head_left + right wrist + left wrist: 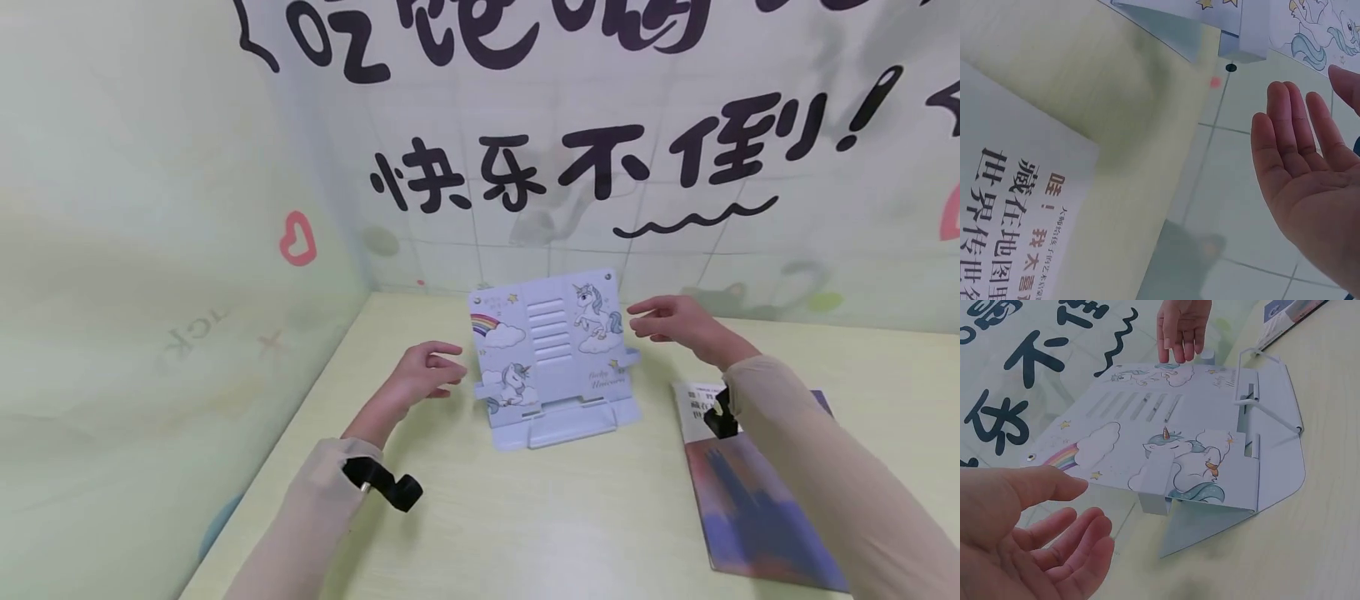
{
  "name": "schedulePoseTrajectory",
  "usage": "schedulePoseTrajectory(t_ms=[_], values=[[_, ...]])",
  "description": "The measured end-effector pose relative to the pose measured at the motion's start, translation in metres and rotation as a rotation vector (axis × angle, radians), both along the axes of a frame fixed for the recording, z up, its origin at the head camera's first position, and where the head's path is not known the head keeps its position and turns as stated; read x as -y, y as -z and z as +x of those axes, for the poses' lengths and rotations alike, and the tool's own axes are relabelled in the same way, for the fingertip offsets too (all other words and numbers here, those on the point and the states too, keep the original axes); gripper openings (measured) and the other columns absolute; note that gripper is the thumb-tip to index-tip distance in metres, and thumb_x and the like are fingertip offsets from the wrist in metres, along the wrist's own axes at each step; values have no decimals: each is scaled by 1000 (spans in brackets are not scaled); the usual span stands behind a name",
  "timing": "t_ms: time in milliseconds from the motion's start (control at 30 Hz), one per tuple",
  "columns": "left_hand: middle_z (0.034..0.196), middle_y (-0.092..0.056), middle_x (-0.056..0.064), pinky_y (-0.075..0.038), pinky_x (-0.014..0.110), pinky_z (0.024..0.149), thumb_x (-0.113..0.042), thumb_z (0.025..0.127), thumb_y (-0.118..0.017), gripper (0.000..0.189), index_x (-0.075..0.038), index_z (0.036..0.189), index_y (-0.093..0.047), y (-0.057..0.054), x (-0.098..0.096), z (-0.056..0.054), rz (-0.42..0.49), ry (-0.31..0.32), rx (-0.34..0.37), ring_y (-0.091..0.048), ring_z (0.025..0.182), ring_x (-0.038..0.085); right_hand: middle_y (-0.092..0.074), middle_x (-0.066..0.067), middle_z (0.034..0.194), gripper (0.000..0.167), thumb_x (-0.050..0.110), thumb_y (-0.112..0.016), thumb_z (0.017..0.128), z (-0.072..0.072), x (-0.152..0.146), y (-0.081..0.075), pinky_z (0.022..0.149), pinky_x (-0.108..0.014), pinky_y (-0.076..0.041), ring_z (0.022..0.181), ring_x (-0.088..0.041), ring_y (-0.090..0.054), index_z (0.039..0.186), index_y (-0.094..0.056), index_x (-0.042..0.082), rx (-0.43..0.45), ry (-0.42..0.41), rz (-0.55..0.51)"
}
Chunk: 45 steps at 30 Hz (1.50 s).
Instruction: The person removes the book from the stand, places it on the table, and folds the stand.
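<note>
A pale lilac book stand (552, 350) with unicorn and rainbow drawings stands propped up on the table, its slotted panel leaning back. My left hand (429, 372) is held just off its left edge, fingers loosely bent with nothing in them. On the other side my right hand (667, 321) hovers by the right edge, also holding nothing. In the left wrist view the stand's wire page holder (1266, 403) sticks out at the bottom ledge, and a side clip (1157, 484) sits on the near edge. The right wrist view shows the right palm (1322, 194) with fingers extended.
A book (750, 500) with a blue and reddish cover lies flat on the table (570, 517) at the right, partly under my right forearm. Behind the table hangs a translucent sheet (555, 100) with large black Chinese characters. Another printed sheet (150, 250) runs along the left.
</note>
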<state>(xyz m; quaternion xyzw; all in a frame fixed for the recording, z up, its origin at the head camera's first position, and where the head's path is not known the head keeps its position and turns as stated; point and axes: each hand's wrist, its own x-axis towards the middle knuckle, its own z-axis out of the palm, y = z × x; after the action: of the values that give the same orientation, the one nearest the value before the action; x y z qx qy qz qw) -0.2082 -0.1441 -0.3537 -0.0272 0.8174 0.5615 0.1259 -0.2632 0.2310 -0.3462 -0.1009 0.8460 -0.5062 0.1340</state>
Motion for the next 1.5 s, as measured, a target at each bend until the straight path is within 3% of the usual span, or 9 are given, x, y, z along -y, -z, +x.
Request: schedulePoseTrajectory(t_ms=[133, 300, 567, 800, 1167, 1500], values=[[106, -61, 17, -51, 37, 80, -8, 84, -65, 42, -1, 124, -51, 9, -5, -6, 35, -35, -24, -58, 98, 33, -60, -17, 111, 48, 17, -63, 87, -3, 7, 8, 92, -44, -43, 93, -19, -59, 126, -48, -7, 12, 13, -46], [106, -60, 16, -48, 41, 85, -5, 82, -66, 38, -2, 119, -55, 15, -17, -11, 98, -66, -69, -58, 94, 25, -64, -9, 97, 44, 12, -63, 87, -4, 18, 12, 89, -42, -45, 81, -8, -59, 121, -48, -11, 9, 50, -83], [92, -59, 12, -51, 33, 79, 1, 81, -65, 30, 2, 109, -55, 19, -34, -18, 185, -156, -94, -56, 79, 18, -62, -9, 95, 39, 7, -59, 88, -3, 19, 15, 87, -37, -48, 77, -5, -60, 118, -47, -16, 6, 106, -129], [87, -54, 10, -51, 30, 77, 0, 84, -62, 25, 1, 106, -51, 22, -42, -23, 226, -205, -85, -54, 80, 19, -61, -7, 92, 38, 3, -60, 87, -8, 19, 17, 84, -32, -50, 75, -5, -60, 117, -47, -17, 6, 149, -170], [93, -54, 13, -50, 31, 81, 2, 87, -57, 22, 2, 108, -49, 30, -39, -17, 262, -125, -88, -55, 85, 21, -61, -10, 90, 31, 5, -60, 87, -16, 19, 17, 89, -45, -45, 80, -14, -58, 112, -52, -12, -4, 94, -91], [91, -54, 12, -51, 31, 79, 6, 88, -54, 22, 6, 109, -47, 33, -42, 0, 329, -56, -103, -54, 83, 18, -60, -7, 88, 32, 4, -62, 86, -25, 23, 15, 85, -39, -47, 75, -8, -56, 112, -53, -12, -37, 94, -52]])
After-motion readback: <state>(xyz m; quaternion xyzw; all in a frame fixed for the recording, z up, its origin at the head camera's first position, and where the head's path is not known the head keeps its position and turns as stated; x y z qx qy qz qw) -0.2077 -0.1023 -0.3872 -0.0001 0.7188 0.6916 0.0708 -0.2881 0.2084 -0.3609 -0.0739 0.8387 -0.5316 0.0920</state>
